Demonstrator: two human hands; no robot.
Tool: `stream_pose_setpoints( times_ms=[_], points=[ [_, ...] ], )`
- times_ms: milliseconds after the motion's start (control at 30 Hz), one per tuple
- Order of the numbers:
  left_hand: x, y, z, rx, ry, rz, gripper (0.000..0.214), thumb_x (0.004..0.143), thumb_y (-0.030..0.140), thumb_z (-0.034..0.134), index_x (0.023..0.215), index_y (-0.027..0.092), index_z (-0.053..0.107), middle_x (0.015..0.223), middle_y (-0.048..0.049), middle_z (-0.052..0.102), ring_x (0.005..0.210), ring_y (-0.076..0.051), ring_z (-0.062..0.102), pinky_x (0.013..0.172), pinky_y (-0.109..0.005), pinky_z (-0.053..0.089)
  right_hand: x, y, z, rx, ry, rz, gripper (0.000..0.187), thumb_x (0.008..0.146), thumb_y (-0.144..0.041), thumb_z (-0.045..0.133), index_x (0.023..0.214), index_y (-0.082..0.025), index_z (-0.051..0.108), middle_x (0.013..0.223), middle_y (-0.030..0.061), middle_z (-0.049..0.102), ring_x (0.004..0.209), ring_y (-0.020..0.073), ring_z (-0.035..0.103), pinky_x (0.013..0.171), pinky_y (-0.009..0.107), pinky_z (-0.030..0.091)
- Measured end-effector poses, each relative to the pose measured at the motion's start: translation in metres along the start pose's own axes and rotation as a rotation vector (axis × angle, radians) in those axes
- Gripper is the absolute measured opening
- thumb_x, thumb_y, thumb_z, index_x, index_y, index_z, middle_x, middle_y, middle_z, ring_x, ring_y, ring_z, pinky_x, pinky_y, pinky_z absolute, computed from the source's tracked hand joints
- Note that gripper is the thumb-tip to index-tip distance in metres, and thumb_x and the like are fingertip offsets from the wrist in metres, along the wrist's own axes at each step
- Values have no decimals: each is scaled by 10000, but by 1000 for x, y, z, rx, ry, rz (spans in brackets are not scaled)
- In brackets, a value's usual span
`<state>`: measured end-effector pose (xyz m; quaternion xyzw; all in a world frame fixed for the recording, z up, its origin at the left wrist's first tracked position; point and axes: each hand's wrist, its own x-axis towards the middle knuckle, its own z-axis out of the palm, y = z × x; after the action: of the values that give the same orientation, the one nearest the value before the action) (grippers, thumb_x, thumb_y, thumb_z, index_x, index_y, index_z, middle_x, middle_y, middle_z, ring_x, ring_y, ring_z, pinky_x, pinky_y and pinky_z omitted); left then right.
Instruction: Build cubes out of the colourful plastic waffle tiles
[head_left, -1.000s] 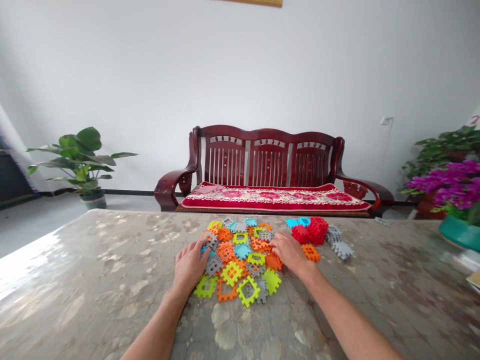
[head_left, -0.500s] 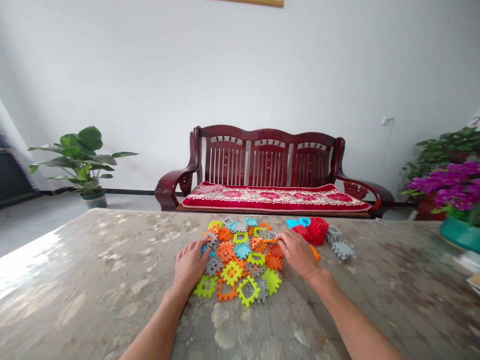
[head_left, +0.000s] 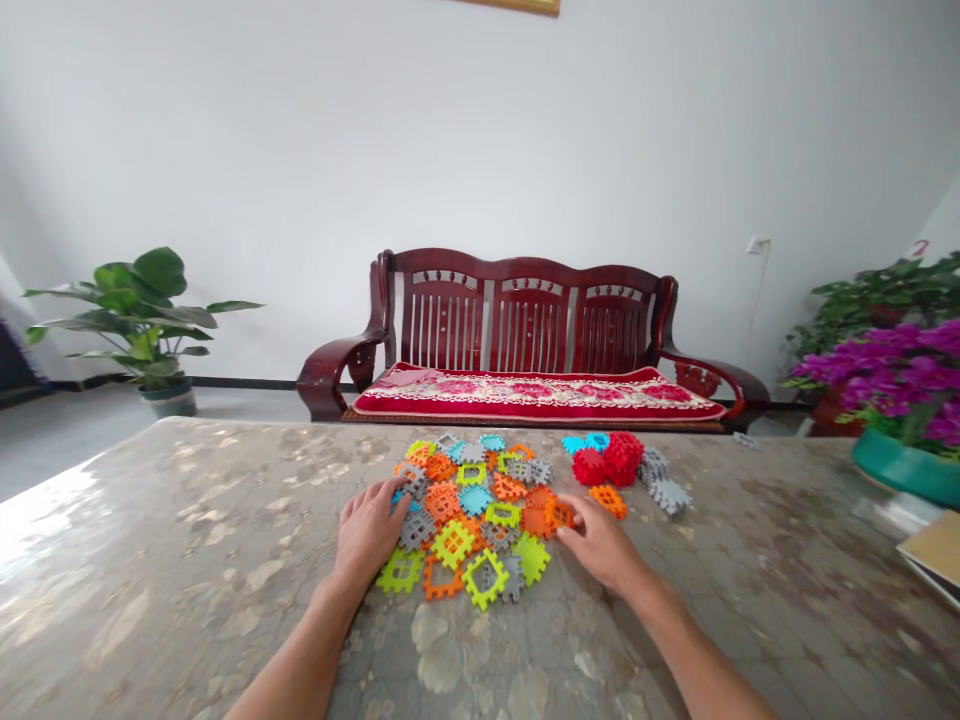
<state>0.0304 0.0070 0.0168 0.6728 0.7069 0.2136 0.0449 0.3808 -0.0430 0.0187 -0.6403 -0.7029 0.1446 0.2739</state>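
The tiles (head_left: 472, 505) are lying near the far edge of the bench (head_left: 187, 560), with bare room spreading left, right and nearer. The left hand (head_left: 367, 530) is staying flat and open on the pile's left side. The right hand (head_left: 600, 545) is drawing back nearer, fingers curling at an orange tile (head_left: 559, 514), grip impossible to tell.

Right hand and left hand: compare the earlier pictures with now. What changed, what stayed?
The right hand drew back toward the person from beside the red tiles; its fingertips now meet an orange tile. The left hand stayed flat on the left edge of the tile pile.
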Motion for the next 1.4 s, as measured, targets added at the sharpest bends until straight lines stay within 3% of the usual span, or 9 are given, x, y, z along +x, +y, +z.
stream_pose_setpoints(
  times_ms=[167, 333, 467, 733, 1033, 1233, 1400],
  points=[
    [2, -2, 1, 1, -7, 10, 405, 922, 398, 372, 1240, 281, 593, 1273, -62, 636, 1174, -250, 557, 1041, -411, 346, -5, 1, 5, -27, 43, 11, 556, 727, -212, 591, 1281, -183, 563, 1274, 105, 609, 1144, 234, 564, 987, 364, 427],
    [3, -4, 3, 17, -3, 14, 410, 921, 414, 369, 1238, 288, 597, 1273, -60, 636, 1167, -259, 566, 1029, -417, 360, -4, -3, 9, -106, 98, 1, 449, 755, -234, 603, 1200, -178, 616, 1180, 105, 646, 1132, 234, 568, 1006, 354, 412],
    [3, -5, 4, 19, 5, 7, 417, 920, 421, 362, 1239, 289, 596, 1273, -61, 636, 1167, -259, 570, 1026, -416, 365, -4, -2, 5, -47, 121, -12, 538, 710, -206, 611, 1247, -194, 574, 1221, 96, 625, 1124, 230, 569, 987, 353, 431],
    [3, -4, 3, 11, -4, 13, 419, 919, 421, 348, 1232, 290, 595, 1268, -62, 636, 1177, -262, 564, 1032, -435, 361, 8, 41, -30, 16, 349, 40, 621, 687, -195, 553, 1306, -218, 501, 1237, 69, 616, 1079, 215, 579, 919, 351, 470],
    [1, -2, 1, 11, 4, 17, 412, 917, 404, 357, 1223, 287, 607, 1266, -58, 642, 1168, -250, 569, 1030, -415, 368, 8, 66, -36, -94, 344, 110, 599, 690, -94, 470, 1272, -217, 545, 1223, 65, 632, 942, 174, 619, 917, 340, 465],
    [2, -2, 1, 21, -13, 17, 426, 922, 417, 336, 1236, 283, 591, 1271, -63, 634, 1174, -258, 564, 1032, -421, 365, 3, 50, -32, -174, 418, 187, 459, 784, -243, 512, 1238, -190, 560, 1193, 97, 651, 1037, 230, 607, 935, 364, 438],
    [3, -3, 1, 25, -6, 17, 429, 921, 418, 335, 1238, 280, 590, 1266, -63, 634, 1172, -261, 567, 1035, -426, 365, 3, 28, -25, -362, 369, 229, 560, 804, -443, 584, 1279, -152, 522, 1125, 161, 653, 1043, 300, 591, 873, 395, 427]
  ],
)
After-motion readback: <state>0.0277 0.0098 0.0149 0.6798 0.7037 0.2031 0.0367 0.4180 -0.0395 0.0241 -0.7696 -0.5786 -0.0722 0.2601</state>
